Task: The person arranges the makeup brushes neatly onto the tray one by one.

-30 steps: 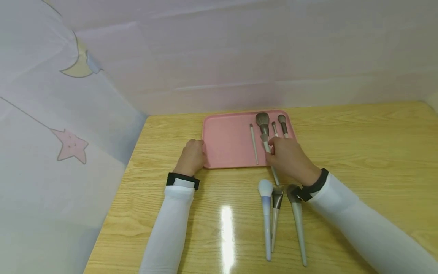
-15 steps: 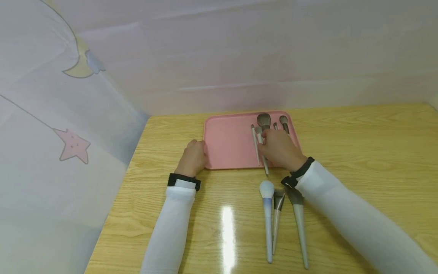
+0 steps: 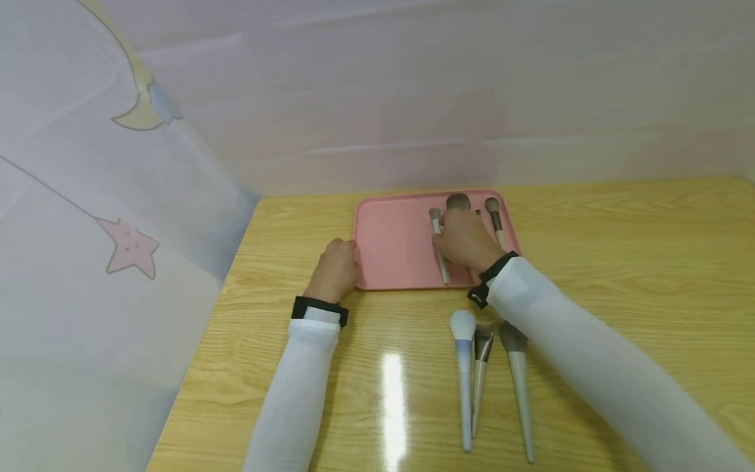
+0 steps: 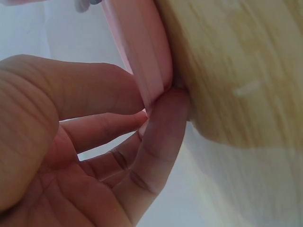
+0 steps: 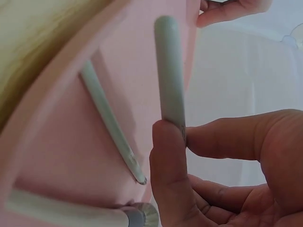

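Observation:
A pink tray [image 3: 389, 246] lies on the wooden table. My left hand [image 3: 333, 270] pinches its left rim, thumb on one face and fingers on the other, as the left wrist view shows. Over the tray's right half, my right hand [image 3: 468, 242] pinches a makeup brush [image 3: 442, 265] by its pale handle [image 5: 169, 71], grey bristles pointing away. In the right wrist view a slim brush [image 5: 111, 118] lies on the tray below it. A large fluffy brush [image 3: 457, 201], partly hidden by my right hand, and a smaller dark-headed brush [image 3: 494, 215] lie farther right.
In front of the tray lie a white-tipped brush [image 3: 464, 373], a flat-headed brush [image 3: 481, 367] and a big grey-tipped brush [image 3: 520, 387], partly under my right sleeve. A pale cloth backdrop [image 3: 377, 131] rises behind the table [image 3: 283, 406].
My right hand has moved left with the makeup brush, bringing it from across the tray's front rim to over the tray, beside the slim brush. My left hand stays on the rim.

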### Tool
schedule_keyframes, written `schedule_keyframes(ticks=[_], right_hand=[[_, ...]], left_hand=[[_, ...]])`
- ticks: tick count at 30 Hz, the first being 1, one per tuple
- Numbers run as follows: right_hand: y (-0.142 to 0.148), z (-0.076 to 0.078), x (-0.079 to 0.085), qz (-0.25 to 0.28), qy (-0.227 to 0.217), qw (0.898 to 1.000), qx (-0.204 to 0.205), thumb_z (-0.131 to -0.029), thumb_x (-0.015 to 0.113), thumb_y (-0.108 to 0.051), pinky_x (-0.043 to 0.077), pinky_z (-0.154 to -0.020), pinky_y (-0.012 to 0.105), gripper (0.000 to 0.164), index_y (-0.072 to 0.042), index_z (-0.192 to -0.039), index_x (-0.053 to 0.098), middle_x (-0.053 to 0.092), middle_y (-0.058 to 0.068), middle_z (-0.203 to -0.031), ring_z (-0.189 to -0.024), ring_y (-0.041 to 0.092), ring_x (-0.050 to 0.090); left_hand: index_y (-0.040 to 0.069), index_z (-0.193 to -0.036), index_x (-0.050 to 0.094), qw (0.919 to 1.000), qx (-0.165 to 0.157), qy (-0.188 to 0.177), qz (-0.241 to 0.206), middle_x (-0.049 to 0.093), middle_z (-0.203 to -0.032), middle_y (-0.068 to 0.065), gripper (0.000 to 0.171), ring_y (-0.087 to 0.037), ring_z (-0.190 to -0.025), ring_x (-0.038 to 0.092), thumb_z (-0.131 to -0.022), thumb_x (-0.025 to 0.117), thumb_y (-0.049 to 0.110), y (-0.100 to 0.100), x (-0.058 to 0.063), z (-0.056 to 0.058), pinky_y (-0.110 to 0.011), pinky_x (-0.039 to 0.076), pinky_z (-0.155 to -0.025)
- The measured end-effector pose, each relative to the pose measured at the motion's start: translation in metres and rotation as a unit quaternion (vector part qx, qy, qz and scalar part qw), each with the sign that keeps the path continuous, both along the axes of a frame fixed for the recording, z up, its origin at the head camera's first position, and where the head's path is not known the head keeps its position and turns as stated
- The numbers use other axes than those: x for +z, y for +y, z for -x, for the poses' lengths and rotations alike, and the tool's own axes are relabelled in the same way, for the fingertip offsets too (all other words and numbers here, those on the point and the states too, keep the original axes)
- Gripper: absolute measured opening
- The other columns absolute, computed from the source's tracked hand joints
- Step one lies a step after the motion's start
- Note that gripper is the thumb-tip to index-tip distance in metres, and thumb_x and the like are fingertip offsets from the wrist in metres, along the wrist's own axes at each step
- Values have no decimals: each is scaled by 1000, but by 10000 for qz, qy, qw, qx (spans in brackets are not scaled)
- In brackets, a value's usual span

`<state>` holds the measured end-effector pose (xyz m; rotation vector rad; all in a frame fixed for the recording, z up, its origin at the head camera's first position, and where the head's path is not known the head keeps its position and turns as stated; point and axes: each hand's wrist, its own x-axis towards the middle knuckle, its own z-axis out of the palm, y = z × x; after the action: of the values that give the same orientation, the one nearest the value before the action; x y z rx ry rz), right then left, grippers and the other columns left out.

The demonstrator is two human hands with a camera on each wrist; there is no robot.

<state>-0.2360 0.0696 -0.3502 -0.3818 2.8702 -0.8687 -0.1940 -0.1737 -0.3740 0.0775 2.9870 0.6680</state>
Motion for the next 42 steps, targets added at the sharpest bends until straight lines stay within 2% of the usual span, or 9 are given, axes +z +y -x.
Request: schedule_keyframes(ticks=[3, 6, 13, 19, 26, 37, 42], right_hand=[[-5, 6, -2, -134, -27, 9999, 60, -90, 53, -5, 28, -47, 23, 28, -12, -63, 47, 33, -7, -53, -46, 9, 33], [-9, 12, -5, -344, -111, 9993, 110, -90, 53, -5, 30, -47, 24, 30, -13, -62, 47, 35, -6, -52, -46, 10, 36], [-19, 18, -7, -517, -304, 9982, -4, -89, 51, -4, 39, -47, 25, 22, -9, -68, 52, 49, 3, -62, -51, 17, 50], [-22, 18, -7, -547, -386, 9977, -108, -91, 52, -5, 39, -46, 25, 18, -7, -74, 52, 51, 8, -73, -56, 19, 51], [-24, 17, -12, -764, -199, 9969, -38, -92, 54, -5, 41, -50, 27, 16, -4, -76, 58, 55, 9, -74, -63, 23, 55], [-26, 15, -13, -667, -292, 9972, -158, -93, 56, -5, 40, -45, 24, 14, 3, -87, 66, 58, 11, -74, -59, 21, 57], [-27, 14, -12, -646, -322, 9972, -185, -92, 55, -4, 40, -44, 24, 14, 3, -86, 65, 57, 11, -74, -58, 21, 57]], left_hand=[[-6, -110, 70, 10000, -7, 4, 11, 64, -107, -19, 23, -27, -93, 56, -90, 59, -8, 0, 0, 0, -40, 57, -82], [-6, -111, 70, 10000, -10, -19, 3, 64, -107, -19, 23, -27, -94, 56, -91, 59, -7, 1, -1, 0, -40, 57, -82], [-5, -111, 69, 10000, 11, -77, -25, 63, -108, -19, 23, -27, -93, 57, -90, 60, -7, 3, 1, 0, -40, 57, -83], [-5, -112, 69, 9999, 35, -135, -61, 63, -109, -18, 23, -26, -92, 58, -90, 62, -7, 5, 3, 0, -39, 57, -81], [-5, -111, 69, 9998, 27, -172, -16, 64, -110, -19, 22, -27, -95, 58, -90, 62, -7, 5, 3, 0, -40, 58, -84], [-5, -106, 69, 9999, -7, -124, 40, 63, -109, -20, 19, -27, -93, 58, -90, 61, -8, 5, 3, -1, -41, 58, -84], [-4, -105, 68, 9999, 8, -169, -6, 63, -108, -19, 17, -27, -92, 58, -89, 62, -8, 5, 3, -1, -40, 58, -83]])
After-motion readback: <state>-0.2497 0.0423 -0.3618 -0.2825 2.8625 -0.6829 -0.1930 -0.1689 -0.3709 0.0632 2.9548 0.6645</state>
